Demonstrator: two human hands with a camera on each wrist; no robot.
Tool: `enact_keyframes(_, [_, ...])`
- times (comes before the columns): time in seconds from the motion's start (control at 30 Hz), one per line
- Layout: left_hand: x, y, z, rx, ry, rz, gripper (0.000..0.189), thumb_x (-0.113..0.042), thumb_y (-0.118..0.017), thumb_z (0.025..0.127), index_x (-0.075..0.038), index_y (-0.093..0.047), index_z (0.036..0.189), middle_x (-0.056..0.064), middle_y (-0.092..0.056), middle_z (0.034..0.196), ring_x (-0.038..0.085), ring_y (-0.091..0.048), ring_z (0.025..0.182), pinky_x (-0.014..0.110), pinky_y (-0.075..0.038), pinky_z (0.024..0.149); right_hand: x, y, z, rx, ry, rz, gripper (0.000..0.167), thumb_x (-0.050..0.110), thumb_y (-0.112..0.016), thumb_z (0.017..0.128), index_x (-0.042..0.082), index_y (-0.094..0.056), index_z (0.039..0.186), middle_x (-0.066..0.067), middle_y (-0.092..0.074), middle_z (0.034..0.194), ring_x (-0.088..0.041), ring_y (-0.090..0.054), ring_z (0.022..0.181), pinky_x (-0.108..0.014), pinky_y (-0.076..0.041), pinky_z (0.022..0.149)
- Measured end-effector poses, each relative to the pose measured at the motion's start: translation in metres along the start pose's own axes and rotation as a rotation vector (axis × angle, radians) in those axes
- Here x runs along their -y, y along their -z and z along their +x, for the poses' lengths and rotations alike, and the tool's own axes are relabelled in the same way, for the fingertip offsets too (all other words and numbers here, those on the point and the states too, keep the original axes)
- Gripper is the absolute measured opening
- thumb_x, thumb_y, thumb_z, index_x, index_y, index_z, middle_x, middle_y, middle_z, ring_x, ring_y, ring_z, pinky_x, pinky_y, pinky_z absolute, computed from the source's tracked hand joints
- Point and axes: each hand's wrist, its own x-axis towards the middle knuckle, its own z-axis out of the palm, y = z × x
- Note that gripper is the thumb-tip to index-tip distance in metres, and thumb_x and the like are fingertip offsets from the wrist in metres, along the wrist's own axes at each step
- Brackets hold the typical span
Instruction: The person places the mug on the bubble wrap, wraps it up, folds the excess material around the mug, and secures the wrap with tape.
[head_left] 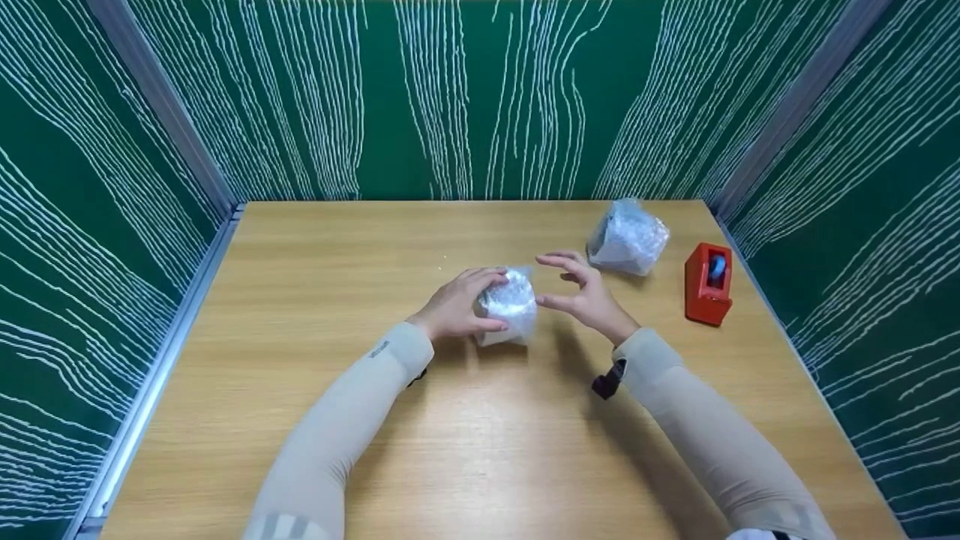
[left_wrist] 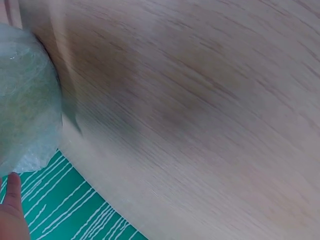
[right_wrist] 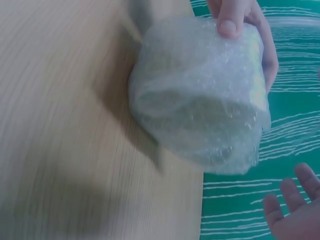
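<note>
Near the middle of the table sits a rounded bundle in clear bubble wrap (head_left: 510, 306), its contents hidden under the layers. My left hand (head_left: 459, 306) grips it from the left, thumb on the near side and fingers over the far side. In the right wrist view the left thumb presses on the wrapped bundle (right_wrist: 200, 100). My right hand (head_left: 586, 297) is held just right of the bundle, fingers spread and holding nothing. The left wrist view catches only part of the wrapping (left_wrist: 25, 100), with a fingertip at its lower edge.
A second bubble-wrapped bundle (head_left: 628, 237) stands at the back right, just beyond the right hand. To its right is a red tape dispenser (head_left: 706, 294) with a blue-centred roll. Green walls with white lines (head_left: 379, 97) enclose the wooden table (head_left: 315, 255) at the back and sides.
</note>
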Motion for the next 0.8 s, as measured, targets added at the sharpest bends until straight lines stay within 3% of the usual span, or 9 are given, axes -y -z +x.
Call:
enact_keyframes(0.23, [0.001,0.001,0.000,0.009,-0.003,0.023,0.086,-0.059,-0.081,0.092,-0.024,-0.047,0.164,-0.003,-0.040,0.175,0.024,-0.038,0.161,0.054,-0.035,0.132,0.004,-0.013,0.008,0.054,-0.025,-0.001,0.062,0.010,-0.088,0.090,0.010,-0.066,0.148,-0.016,-0.047,0.163,-0.039,-0.041,0.154,-0.065,-0.030,0.130])
enact_keyframes(0.43, [-0.001,0.004,0.001,0.018,0.030,-0.004,0.092,-0.059,-0.082,0.090,-0.025,-0.043,0.166,0.000,-0.044,0.172,0.025,-0.041,0.158,0.053,-0.037,0.131,0.008,-0.023,0.016,0.099,-0.046,0.016,0.060,0.010,-0.087,0.089,0.010,-0.068,0.147,-0.016,-0.043,0.167,-0.042,-0.036,0.158,-0.068,-0.021,0.132])
enact_keyframes(0.67, [-0.001,0.006,0.001,0.017,0.072,-0.058,0.094,-0.058,-0.085,0.088,-0.028,-0.041,0.166,0.000,-0.045,0.170,0.024,-0.045,0.154,0.052,-0.039,0.130,0.008,-0.027,0.021,0.124,-0.063,0.096,0.055,0.011,-0.084,0.092,0.009,-0.069,0.145,-0.015,-0.042,0.169,-0.043,-0.032,0.160,-0.071,-0.017,0.133])
enact_keyframes(0.8, [0.001,0.004,0.003,0.017,0.066,-0.066,0.094,-0.057,-0.085,0.088,-0.027,-0.041,0.166,-0.001,-0.045,0.171,0.023,-0.044,0.155,0.051,-0.039,0.131,-0.002,-0.026,0.025,0.109,-0.088,0.143,0.054,0.009,-0.082,0.093,0.005,-0.068,0.144,-0.016,-0.042,0.170,-0.042,-0.033,0.160,-0.071,-0.019,0.132])
